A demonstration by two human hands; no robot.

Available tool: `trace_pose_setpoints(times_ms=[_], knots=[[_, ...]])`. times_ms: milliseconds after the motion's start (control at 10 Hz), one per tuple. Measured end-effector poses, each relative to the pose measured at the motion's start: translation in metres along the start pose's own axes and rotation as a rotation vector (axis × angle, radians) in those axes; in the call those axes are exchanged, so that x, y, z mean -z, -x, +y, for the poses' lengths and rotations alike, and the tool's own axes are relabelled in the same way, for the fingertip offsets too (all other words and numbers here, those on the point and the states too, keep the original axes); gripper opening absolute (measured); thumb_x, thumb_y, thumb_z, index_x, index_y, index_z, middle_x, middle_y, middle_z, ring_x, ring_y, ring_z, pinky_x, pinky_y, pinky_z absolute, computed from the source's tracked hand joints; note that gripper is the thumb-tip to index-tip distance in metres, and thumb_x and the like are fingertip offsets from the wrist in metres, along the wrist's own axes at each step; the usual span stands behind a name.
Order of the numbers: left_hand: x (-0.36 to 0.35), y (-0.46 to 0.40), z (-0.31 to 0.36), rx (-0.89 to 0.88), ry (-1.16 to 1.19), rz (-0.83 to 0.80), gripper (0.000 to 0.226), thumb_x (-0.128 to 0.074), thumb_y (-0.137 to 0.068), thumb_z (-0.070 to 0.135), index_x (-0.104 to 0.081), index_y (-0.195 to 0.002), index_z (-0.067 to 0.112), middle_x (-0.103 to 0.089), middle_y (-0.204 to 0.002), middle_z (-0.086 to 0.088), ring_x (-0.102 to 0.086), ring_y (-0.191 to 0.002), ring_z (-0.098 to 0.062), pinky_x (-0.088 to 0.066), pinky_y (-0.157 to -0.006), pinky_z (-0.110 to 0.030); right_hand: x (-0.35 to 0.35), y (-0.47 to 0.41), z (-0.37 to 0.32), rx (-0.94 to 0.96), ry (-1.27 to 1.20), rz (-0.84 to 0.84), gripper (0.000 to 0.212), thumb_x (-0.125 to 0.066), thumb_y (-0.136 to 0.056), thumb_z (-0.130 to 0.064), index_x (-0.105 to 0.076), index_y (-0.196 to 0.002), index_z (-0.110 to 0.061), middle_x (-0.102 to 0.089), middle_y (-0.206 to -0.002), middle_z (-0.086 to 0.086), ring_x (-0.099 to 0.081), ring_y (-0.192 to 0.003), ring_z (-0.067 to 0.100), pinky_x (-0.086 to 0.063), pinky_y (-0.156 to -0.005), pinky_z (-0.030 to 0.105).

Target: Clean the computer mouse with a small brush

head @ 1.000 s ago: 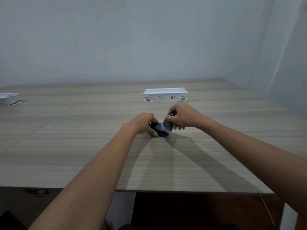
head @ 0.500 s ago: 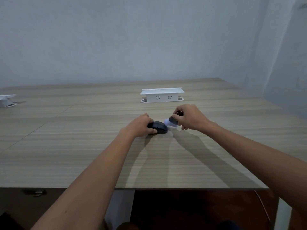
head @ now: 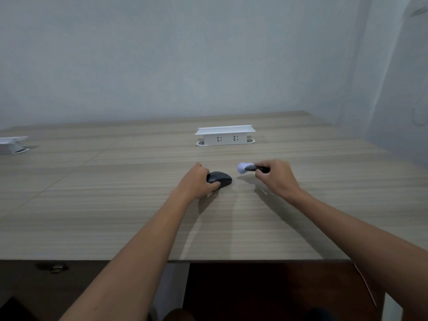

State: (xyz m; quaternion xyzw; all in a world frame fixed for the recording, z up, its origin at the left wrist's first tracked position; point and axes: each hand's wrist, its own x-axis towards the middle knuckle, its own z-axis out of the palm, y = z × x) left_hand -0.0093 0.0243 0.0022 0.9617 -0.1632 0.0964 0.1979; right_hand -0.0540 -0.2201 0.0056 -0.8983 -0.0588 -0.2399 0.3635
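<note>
Head: brush [head: 251, 168] bristles leftward, toward mouse [head: 220, 177]

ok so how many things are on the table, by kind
Computer mouse: 1, on the table, held by the left hand
Small brush: 1, held above it in the right hand
White socket boxes: 2
Total: 4

nothing here carries writing i can read. the white rectangular plastic socket box [head: 225, 135] standing on the pale wood-grain table [head: 115, 205] shows only dark socket slots on its front, no label, brand or number.
</note>
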Motion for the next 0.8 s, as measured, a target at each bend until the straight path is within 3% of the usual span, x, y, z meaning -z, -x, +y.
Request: trace_pose_setpoints(times_ms=[100, 200, 300, 400, 600, 700, 800], knots=[[-0.004, 0.002, 0.0, 0.027, 0.021, 0.054, 0.04, -0.071, -0.082, 0.04, -0.07, -0.086, 0.0, -0.046, -0.084, -0.005, -0.057, -0.091, -0.025, -0.038, -0.067, -0.031, 0.003, 0.007, 0.001, 0.015, -0.02, 0.012, 0.036, -0.061, -0.082, -0.002, -0.083, -0.102, -0.023, -0.074, -0.075, -0.013, -0.067, -0.068, 0.003, -0.042, -0.061, 0.003], [-0.01, 0.003, 0.001, 0.056, 0.054, 0.109, 0.043, -0.073, -0.08, 0.042, -0.069, -0.087, 0.0, -0.046, -0.087, -0.005, -0.058, -0.088, -0.026, -0.042, -0.068, -0.033, 0.003, 0.014, 0.004, 0.015, -0.019, 0.022, 0.037, -0.061, -0.08, -0.003, -0.082, -0.099, -0.027, -0.072, -0.075, -0.02, -0.065, -0.07, -0.008, -0.042, -0.065, 0.002], [-0.014, 0.004, 0.004, 0.073, 0.058, 0.139, 0.046, -0.073, -0.079, 0.046, -0.068, -0.089, 0.001, -0.048, -0.093, -0.007, -0.059, -0.087, -0.027, -0.049, -0.072, -0.036, 0.0, 0.019, 0.013, -0.003, 0.002, 0.01, 0.034, -0.064, -0.08, -0.007, -0.082, -0.097, -0.03, -0.071, -0.072, -0.023, -0.067, -0.072, -0.004, -0.042, -0.065, 0.006], [-0.016, 0.007, 0.005, 0.073, 0.064, 0.15, 0.048, -0.073, -0.079, 0.049, -0.069, -0.088, 0.002, -0.049, -0.094, -0.008, -0.058, -0.088, -0.026, -0.051, -0.075, -0.038, -0.002, 0.024, 0.017, -0.012, 0.042, -0.003, 0.031, -0.068, -0.081, -0.012, -0.08, -0.103, -0.03, -0.077, -0.081, -0.013, -0.071, -0.081, 0.009, -0.053, -0.073, 0.023], [-0.015, 0.008, 0.004, 0.087, 0.107, 0.184, 0.069, -0.056, -0.084, 0.07, -0.073, -0.081, 0.004, -0.052, -0.087, -0.007, -0.057, -0.087, -0.022, -0.049, -0.075, -0.036, -0.003, 0.026, 0.024, -0.022, 0.074, -0.074, 0.029, -0.073, -0.081, -0.027, -0.074, -0.108, -0.018, -0.077, -0.089, 0.002, -0.069, -0.085, 0.022, -0.057, -0.079, 0.045], [-0.008, 0.01, 0.006, 0.082, 0.152, 0.202, 0.074, -0.038, -0.091, 0.071, -0.07, -0.078, 0.007, -0.051, -0.092, -0.006, -0.057, -0.091, -0.023, -0.049, -0.082, -0.037, -0.002, 0.022, 0.025, -0.053, 0.042, -0.073, 0.053, -0.077, -0.084, -0.039, -0.069, -0.125, -0.007, -0.076, -0.106, 0.009, -0.07, -0.101, 0.024, -0.055, -0.09, 0.044], [0.002, 0.01, 0.009, 0.062, 0.162, 0.199, 0.058, -0.031, -0.098, 0.064, -0.049, -0.06, 0.025, -0.048, -0.088, -0.003, -0.056, -0.086, -0.026, -0.047, -0.081, -0.039, 0.005, 0.019, 0.023, -0.077, 0.049, -0.071, 0.057, -0.063, -0.093, -0.05, -0.064, -0.135, -0.011, -0.072, -0.125, 0.01, -0.065, -0.118, 0.022, -0.05, -0.099, 0.042]])
